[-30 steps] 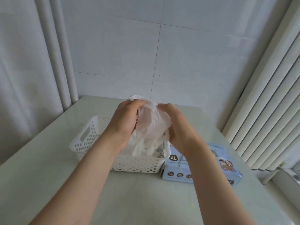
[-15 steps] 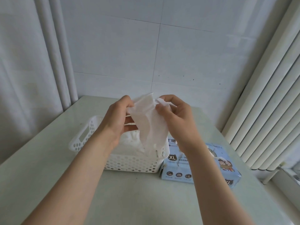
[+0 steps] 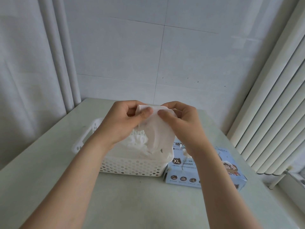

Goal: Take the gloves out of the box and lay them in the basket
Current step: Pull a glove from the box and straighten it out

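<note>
Dangling over the perforated basket [image 3: 132,167], a thin white glove [image 3: 158,134] is pinched by the left hand [image 3: 122,123] and right hand [image 3: 183,123], with the blue glove box [image 3: 227,171] just beside the basket.

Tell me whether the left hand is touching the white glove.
Touching. The head view shows the left hand pinching the top edge of the white glove between thumb and fingers.

Two hands, yours: left hand [image 3: 122,124], right hand [image 3: 183,124]. One white glove [image 3: 158,134] between them. One white basket [image 3: 132,167]; heaped gloves [image 3: 137,143] inside, uncountable. One blue glove box [image 3: 186,177].
</note>
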Demonstrator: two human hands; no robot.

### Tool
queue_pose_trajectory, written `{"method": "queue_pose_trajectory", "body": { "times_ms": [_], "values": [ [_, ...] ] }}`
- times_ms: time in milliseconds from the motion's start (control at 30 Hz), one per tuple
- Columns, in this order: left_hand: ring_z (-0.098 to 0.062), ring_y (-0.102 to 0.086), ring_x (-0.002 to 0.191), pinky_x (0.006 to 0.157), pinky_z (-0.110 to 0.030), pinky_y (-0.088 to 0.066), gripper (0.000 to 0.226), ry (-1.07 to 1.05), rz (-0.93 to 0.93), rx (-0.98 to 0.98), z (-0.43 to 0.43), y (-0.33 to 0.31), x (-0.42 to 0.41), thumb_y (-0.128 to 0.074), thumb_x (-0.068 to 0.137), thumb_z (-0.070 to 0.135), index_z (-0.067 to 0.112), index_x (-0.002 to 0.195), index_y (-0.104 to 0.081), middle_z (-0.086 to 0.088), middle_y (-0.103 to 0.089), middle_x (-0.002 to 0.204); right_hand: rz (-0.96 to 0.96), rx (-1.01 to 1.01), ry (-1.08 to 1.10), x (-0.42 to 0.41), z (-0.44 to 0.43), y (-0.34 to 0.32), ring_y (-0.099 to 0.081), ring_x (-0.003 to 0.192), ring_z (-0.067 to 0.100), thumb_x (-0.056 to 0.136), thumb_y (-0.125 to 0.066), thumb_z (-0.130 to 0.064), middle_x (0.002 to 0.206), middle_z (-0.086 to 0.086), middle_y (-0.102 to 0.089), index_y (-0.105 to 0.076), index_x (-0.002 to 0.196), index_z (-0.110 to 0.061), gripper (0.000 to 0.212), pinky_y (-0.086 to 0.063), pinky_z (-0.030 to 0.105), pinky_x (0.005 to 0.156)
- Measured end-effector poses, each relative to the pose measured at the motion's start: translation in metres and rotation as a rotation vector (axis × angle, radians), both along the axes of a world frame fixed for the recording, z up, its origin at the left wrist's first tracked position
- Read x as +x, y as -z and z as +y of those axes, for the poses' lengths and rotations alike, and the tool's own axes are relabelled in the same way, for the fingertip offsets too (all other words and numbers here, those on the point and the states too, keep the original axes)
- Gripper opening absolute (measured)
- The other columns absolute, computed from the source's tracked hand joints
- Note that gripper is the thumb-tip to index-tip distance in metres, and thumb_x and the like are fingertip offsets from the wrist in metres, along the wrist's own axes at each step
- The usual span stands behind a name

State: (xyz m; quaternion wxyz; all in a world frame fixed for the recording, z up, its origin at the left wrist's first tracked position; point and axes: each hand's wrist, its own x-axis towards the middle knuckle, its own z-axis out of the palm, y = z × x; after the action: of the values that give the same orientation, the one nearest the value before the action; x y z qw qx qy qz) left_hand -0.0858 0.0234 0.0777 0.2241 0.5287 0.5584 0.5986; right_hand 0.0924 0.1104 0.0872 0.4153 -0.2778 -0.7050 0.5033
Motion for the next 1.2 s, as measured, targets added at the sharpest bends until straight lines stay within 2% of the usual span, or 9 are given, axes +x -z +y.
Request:
{"method": "queue_pose_trajectory", "body": {
  "times_ms": [133,200,300,433,567,767,900,1067,1200],
  "values": [
    [-0.017,-0.057,0.068,0.069,-0.033,-0.044,0.043,-0.052,0.093,0.038,0.001,0.003,-0.008,-0.068,0.1,0.045,0.005,0.084,-0.07,-0.015,-0.068,0.073,-0.031,-0.01,0.015,-0.001,-0.001,0.0,-0.077,0.08,0.031,0.095,-0.078,-0.022,0.09,0.011,-0.08,-0.076,0.099,-0.014,0.01,-0.061,0.042,0.071],
    [-0.009,-0.045,0.061,0.063,-0.026,-0.038,0.041,-0.128,0.086,0.05,0.002,0.004,-0.006,-0.061,0.106,0.038,0.01,0.077,-0.066,0.004,-0.053,0.061,-0.07,-0.019,0.012,0.0,0.0,0.001,-0.078,0.084,0.03,0.089,-0.085,-0.031,0.091,0.009,-0.081,-0.078,0.098,-0.015,0.02,-0.062,0.041,0.074],
    [-0.009,-0.043,0.064,0.062,-0.024,-0.035,0.043,-0.195,0.085,0.031,0.004,0.004,-0.005,-0.05,0.111,0.036,0.008,0.08,-0.061,0.007,-0.047,0.068,-0.199,-0.04,0.005,0.004,0.004,0.002,-0.076,0.078,0.022,0.082,-0.088,-0.046,0.09,0.012,-0.08,-0.08,0.092,-0.012,0.036,-0.059,0.036,0.074],
    [-0.012,-0.03,0.063,0.06,-0.031,-0.026,0.045,-0.307,0.106,0.053,0.006,0.003,-0.004,-0.044,0.112,0.033,0.007,0.076,-0.037,0.006,-0.03,0.066,-0.242,-0.067,-0.055,0.011,0.01,0.003,-0.067,0.069,0.018,0.086,-0.086,-0.035,0.078,0.01,-0.074,-0.073,0.089,0.0,0.037,-0.052,0.036,0.076],
    [-0.012,-0.03,0.06,0.056,-0.03,-0.026,0.044,-0.35,0.181,0.135,0.004,-0.003,0.004,-0.045,0.112,0.031,0.003,0.078,-0.042,0.01,-0.03,0.062,-0.111,-0.123,-0.208,0.015,0.013,0.003,-0.073,0.091,0.032,0.093,-0.079,-0.024,0.103,0.015,-0.078,-0.07,0.097,-0.007,0.019,-0.055,0.048,0.088],
    [-0.005,-0.03,0.049,0.048,-0.019,-0.028,0.04,-0.291,0.081,0.096,0.004,-0.006,0.014,-0.048,0.112,0.03,0.006,0.081,-0.057,0.016,-0.033,0.053,0.045,-0.324,-0.13,0.019,0.013,-0.001,-0.072,0.07,0.026,0.097,-0.073,-0.013,0.089,0.014,-0.077,-0.065,0.104,-0.008,0.012,-0.056,0.031,0.058],
    [-0.011,-0.03,0.054,0.049,-0.023,-0.03,0.045,-0.339,0.096,0.01,0.007,0.01,-0.011,-0.051,0.11,0.031,-0.005,0.082,-0.049,0.004,-0.033,0.063,-0.203,-0.058,0.165,0.006,0.017,0.01,-0.069,0.06,0.013,0.091,-0.083,-0.029,0.087,0.005,-0.079,-0.068,0.107,-0.021,0.024,-0.053,0.026,0.054],
    [-0.029,-0.044,0.06,0.057,-0.037,-0.03,0.045,-0.474,0.357,-0.281,0.004,0.039,-0.054,-0.052,0.108,0.031,0.004,0.074,-0.044,-0.003,-0.043,0.06,-0.342,0.252,0.264,-0.031,0.009,0.039,-0.068,0.085,0.023,0.095,-0.073,-0.019,0.097,-0.004,-0.069,-0.06,0.118,-0.029,0.029,-0.055,0.031,0.067],
    [-0.039,-0.065,0.074,0.069,-0.043,-0.057,0.037,-0.55,0.538,-0.525,-0.002,0.055,-0.066,-0.046,0.11,0.036,0.015,0.08,-0.049,-0.011,-0.059,0.081,-0.508,0.468,0.233,-0.046,0.002,0.054,-0.065,0.098,0.022,0.097,-0.071,-0.013,0.115,0.001,-0.062,-0.057,0.13,-0.024,0.037,-0.055,0.04,0.089]
  ]
}}
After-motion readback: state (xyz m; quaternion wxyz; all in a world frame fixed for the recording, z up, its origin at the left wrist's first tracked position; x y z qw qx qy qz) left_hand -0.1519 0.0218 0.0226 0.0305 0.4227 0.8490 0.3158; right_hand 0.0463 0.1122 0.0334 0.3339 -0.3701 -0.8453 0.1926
